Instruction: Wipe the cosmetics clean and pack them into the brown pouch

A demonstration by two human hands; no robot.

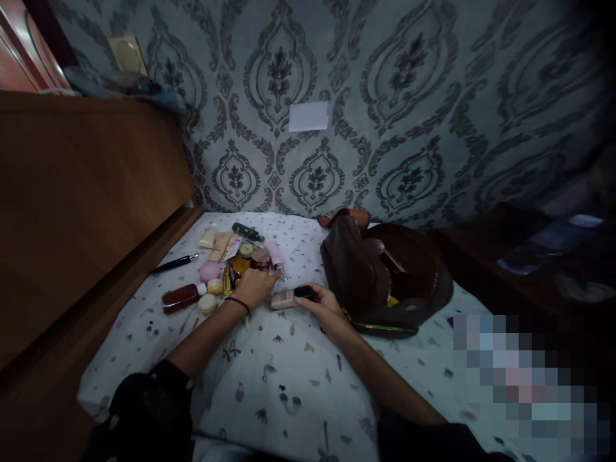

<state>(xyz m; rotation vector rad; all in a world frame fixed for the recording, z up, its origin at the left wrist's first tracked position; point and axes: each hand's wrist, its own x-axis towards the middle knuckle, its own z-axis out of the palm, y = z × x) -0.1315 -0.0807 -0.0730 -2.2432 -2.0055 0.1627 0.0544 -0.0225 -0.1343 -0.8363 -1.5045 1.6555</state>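
Note:
My right hand (pixel 327 308) holds a small beige bottle with a black cap (pixel 283 299), lying level above the patterned white sheet (pixel 269 359). My left hand (pixel 254 287) reaches over the right side of a group of cosmetics, by a dark pink round jar (pixel 260 258); what its curled fingers hold, if anything, is hidden. Around it lie a pink tube (pixel 273 251), a yellow jar (pixel 241 265), a pink round item (pixel 209 271), a dark green bottle (pixel 247 231), a cream tube (pixel 208 237) and a red bottle with a white cap (pixel 179 299).
An open brown bag (pixel 351 269) stands right of my hands. A black pen-like item (pixel 176 264) lies near the wooden furniture (pixel 86 192) on the left. Behind is a patterned wall with a white paper (pixel 308 117).

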